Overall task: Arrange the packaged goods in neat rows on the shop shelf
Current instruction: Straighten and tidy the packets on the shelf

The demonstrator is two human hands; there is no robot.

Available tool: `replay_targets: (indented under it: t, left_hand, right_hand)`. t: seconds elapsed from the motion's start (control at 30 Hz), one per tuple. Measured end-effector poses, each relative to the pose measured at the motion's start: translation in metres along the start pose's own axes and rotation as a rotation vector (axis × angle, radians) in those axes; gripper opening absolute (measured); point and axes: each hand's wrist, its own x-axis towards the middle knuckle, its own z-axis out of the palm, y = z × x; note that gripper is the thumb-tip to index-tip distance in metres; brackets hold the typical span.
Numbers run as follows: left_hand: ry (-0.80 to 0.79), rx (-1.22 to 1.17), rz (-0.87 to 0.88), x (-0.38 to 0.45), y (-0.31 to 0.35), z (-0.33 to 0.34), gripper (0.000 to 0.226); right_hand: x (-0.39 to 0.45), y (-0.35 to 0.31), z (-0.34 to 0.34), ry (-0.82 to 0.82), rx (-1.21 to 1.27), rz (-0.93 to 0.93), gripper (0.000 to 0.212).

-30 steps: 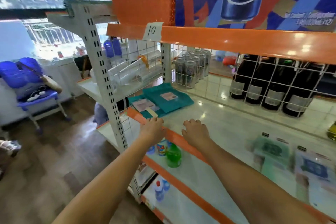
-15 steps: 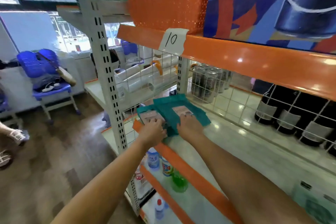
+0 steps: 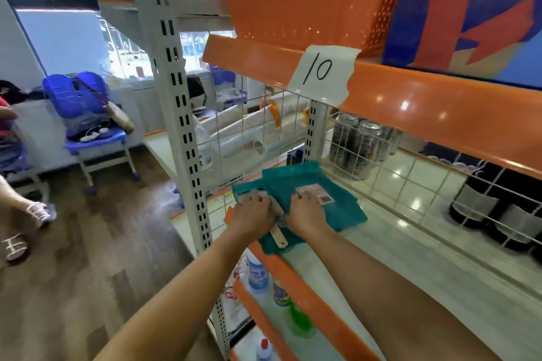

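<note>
Head view: both hands sit on a small heap of teal packets [image 3: 328, 187] at the left end of the shelf [image 3: 410, 258], right by the upright post [image 3: 187, 138]. Left hand [image 3: 254, 213] rests knuckles up on the left packet, fingers curled down over its pale label; can't tell if they pinch an edge or just press. Right hand [image 3: 306, 212] lies on the bigger packet just below its white sticker [image 3: 315, 194], fingers bent, tips hidden, grip unclear too. Packets overlap crookedly, one corner hangs over the orange lip [image 3: 296, 275], and a pale strip [image 3: 278, 236] pokes out between the wrists. Likely step: squaring the heap. To do it well: separate the packets, slide each flat, line edges up with the wire back grid [image 3: 404, 182], pull the overhanging corner in, leave even gaps. Slick film may slip, so press lightly and don't drag two at once. Cans [image 3: 356, 141] behind the grid are apart, no clash.
</note>
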Motion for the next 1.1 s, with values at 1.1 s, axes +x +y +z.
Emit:
replay_targets:
  t: [1.1]
  left_hand:
    - [0.093, 0.085, 0.254, 0.011, -0.014, 0.008, 0.037]
  right_hand:
    - [0.045, 0.006, -0.015, -0.039, -0.139, 0.218, 0.04]
